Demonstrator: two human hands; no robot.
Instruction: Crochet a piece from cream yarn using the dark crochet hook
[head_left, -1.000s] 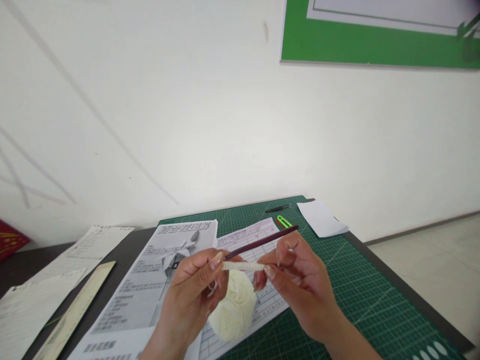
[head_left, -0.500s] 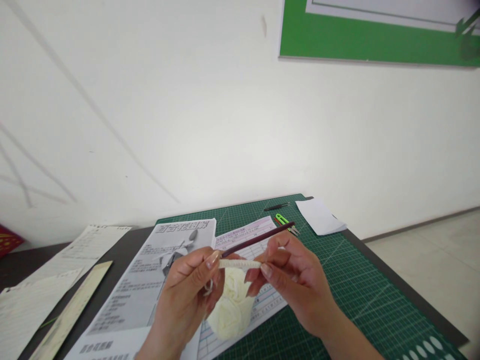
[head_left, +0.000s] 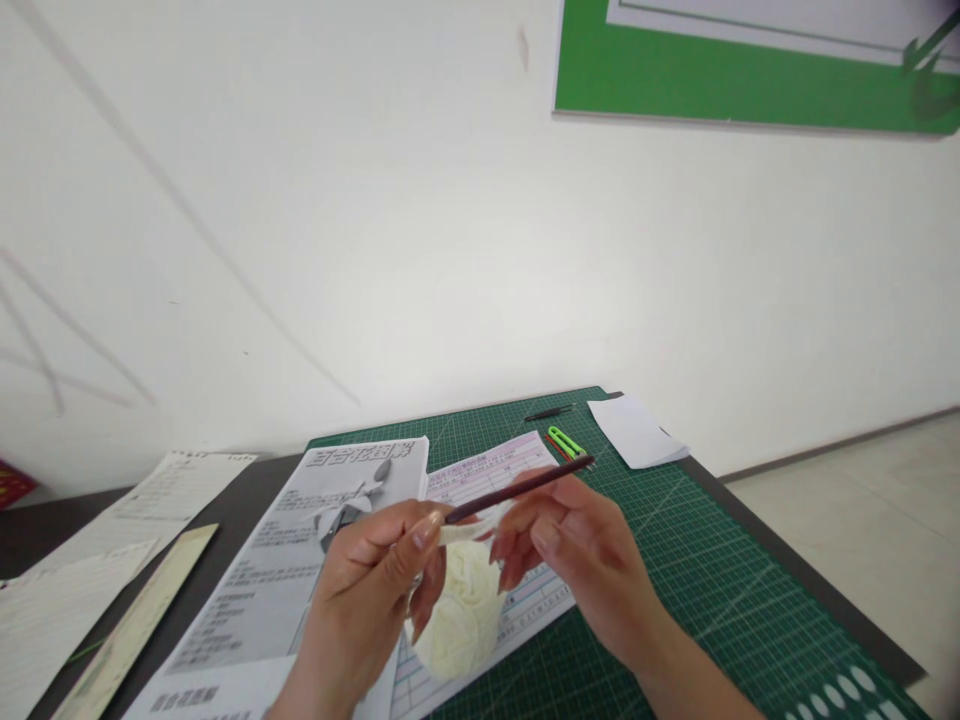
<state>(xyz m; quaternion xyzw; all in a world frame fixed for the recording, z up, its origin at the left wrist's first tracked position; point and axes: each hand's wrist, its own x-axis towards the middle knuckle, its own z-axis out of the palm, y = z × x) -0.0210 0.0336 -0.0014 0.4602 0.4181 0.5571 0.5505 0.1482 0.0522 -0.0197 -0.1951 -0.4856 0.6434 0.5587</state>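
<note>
My left hand (head_left: pixel 367 580) is closed, with thumb and fingertips pinching one end of a narrow cream crocheted strip (head_left: pixel 463 533) and a dark maroon crochet hook (head_left: pixel 517 489). The hook slants up to the right and passes above my right hand (head_left: pixel 589 565); its other tip is hidden in the left fingers. Curled fingers of the right hand grip the far end of the strip, which they partly cover. Below and between both hands, a ball of pale cream yarn (head_left: pixel 459 620) rests on a printed sheet (head_left: pixel 480 462).
Under the papers lies a green cutting mat (head_left: pixel 720 590). A printed flower diagram (head_left: pixel 255 570), a ruler (head_left: pixel 142 615) and handwritten sheets (head_left: pixel 157 510) are at left. Beyond my hands are green thread snips (head_left: pixel 564 442), a black pen-like tool (head_left: pixel 550 411) and white paper (head_left: pixel 637 432). A wall stands behind.
My right fingers have curled further around the strip, hiding more of it, and the strip now bends where it was straight. The hook's far end has dipped slightly.
</note>
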